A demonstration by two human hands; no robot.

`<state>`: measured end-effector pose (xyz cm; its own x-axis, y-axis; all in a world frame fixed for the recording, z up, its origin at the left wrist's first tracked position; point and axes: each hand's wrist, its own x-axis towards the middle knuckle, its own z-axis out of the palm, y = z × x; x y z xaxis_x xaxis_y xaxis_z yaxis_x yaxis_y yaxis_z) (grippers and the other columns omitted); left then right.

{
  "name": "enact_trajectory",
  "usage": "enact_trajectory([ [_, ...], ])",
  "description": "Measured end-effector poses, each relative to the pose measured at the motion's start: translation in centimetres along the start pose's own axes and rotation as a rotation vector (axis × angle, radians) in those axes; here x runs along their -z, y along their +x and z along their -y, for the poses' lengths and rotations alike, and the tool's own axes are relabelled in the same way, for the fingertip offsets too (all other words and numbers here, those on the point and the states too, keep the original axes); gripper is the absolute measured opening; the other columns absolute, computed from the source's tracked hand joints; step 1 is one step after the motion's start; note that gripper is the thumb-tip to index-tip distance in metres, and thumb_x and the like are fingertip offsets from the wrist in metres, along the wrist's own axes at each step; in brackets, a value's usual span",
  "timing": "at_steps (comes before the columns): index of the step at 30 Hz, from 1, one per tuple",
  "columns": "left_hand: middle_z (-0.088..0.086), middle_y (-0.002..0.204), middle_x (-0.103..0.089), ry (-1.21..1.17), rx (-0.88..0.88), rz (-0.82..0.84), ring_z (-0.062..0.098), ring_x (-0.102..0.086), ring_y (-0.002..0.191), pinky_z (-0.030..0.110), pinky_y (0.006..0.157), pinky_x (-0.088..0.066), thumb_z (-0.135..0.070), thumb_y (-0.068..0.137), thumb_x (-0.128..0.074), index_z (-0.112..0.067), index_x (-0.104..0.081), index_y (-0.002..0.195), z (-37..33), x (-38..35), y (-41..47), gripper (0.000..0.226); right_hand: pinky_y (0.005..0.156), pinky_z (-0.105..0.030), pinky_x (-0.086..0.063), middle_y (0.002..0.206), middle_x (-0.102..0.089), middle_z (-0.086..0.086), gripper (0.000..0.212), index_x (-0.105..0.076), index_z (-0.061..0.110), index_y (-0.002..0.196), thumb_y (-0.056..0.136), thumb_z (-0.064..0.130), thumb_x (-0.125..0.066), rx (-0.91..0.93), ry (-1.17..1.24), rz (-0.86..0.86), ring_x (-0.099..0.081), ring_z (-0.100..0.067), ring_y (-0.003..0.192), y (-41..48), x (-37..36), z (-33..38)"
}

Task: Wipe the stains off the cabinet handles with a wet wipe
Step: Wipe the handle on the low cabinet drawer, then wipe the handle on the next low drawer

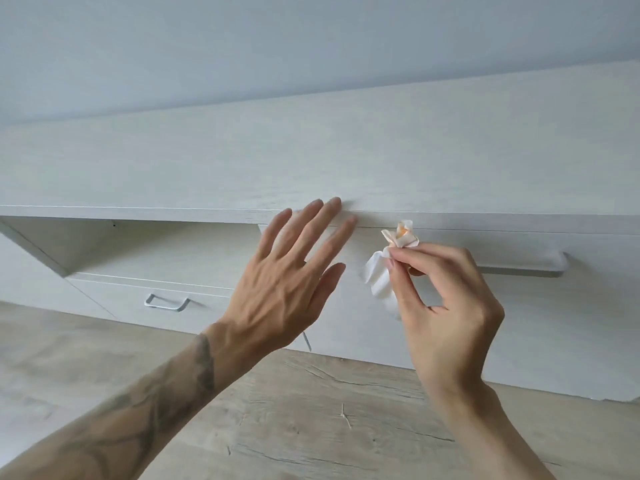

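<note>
Wiping seems to be halfway done: the wet wipe [380, 273] has an orange smear on its scrunched top, so I think it has picked up some dirt. The right hand [446, 299] pinches the wipe between thumb and fingertips, close to the cabinet [311, 161] front. It is just left of the long handle [519, 270]. The next move should put a clean bit of wipe on that bar and rub along it. A small handle [167, 302] waits far to the left. The left hand [287, 282] is flat with fingers spread, its tips at the cabinet's top edge.
</note>
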<state>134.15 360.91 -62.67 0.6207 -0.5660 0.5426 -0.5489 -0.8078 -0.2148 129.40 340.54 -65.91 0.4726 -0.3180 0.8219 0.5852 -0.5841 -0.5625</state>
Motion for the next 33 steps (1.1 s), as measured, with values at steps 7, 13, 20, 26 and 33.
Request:
enact_trajectory([
  [7, 0.006, 0.175, -0.031, -0.008, 0.024, 0.025, 0.029, -0.034, 0.159, 0.048, 0.130, -0.023, -0.036, 0.115, -0.041, -0.020, -0.046, 0.163, 11.7, -0.4, -8.8, 0.051, 0.088, -0.019, -0.052, 0.099, -0.072, -0.006, 0.006, -0.080, 0.003, 0.099, 0.093, 0.002, -0.078, 0.001, -0.052, 0.116, -0.070, -0.011, 0.094, -2.3, -8.3, 4.4],
  [13, 0.008, 0.171, -0.037, -0.039, 0.052, 0.116, 0.031, -0.041, 0.155, 0.052, 0.127, -0.028, -0.039, 0.112, -0.040, -0.019, -0.047, 0.161, 23.5, -2.5, -16.0, 0.053, 0.084, -0.016, -0.051, 0.098, -0.071, -0.001, 0.009, -0.080, 0.006, 0.097, 0.090, 0.001, -0.081, -0.044, -0.122, 0.239, -0.068, -0.006, 0.087, -5.4, -16.8, 7.9],
  [20, 0.011, 0.168, -0.042, -0.115, 0.059, 0.200, 0.034, -0.044, 0.152, 0.054, 0.124, -0.031, -0.040, 0.112, -0.038, -0.017, -0.046, 0.162, 35.6, -7.2, -21.7, 0.056, 0.082, -0.010, -0.047, 0.098, -0.070, 0.002, 0.011, -0.081, 0.011, 0.097, 0.089, 0.003, -0.082, -0.063, -0.266, 0.413, -0.064, 0.006, 0.087, -8.2, -26.7, 11.2],
  [26, 0.015, 0.165, -0.047, -0.166, 0.049, 0.279, 0.038, -0.048, 0.149, 0.056, 0.121, -0.036, -0.038, 0.111, -0.037, -0.013, -0.051, 0.159, 41.0, -10.7, -24.6, 0.056, 0.080, -0.017, -0.052, 0.097, -0.070, 0.001, 0.010, -0.081, 0.009, 0.097, 0.090, 0.002, -0.081, -0.089, -0.375, 0.460, -0.065, -0.002, 0.083, -9.2, -32.8, 12.6],
  [33, 0.016, 0.165, -0.046, -0.214, 0.077, 0.279, 0.039, -0.047, 0.149, 0.055, 0.122, -0.033, -0.038, 0.113, -0.036, -0.012, -0.050, 0.159, 43.2, -12.5, -26.3, 0.055, 0.086, -0.022, -0.056, 0.098, -0.071, 0.007, 0.033, -0.075, 0.017, 0.119, 0.090, 0.003, -0.082, -0.363, -0.252, 0.428, -0.070, -0.008, 0.088, -14.9, -37.3, 14.4],
])
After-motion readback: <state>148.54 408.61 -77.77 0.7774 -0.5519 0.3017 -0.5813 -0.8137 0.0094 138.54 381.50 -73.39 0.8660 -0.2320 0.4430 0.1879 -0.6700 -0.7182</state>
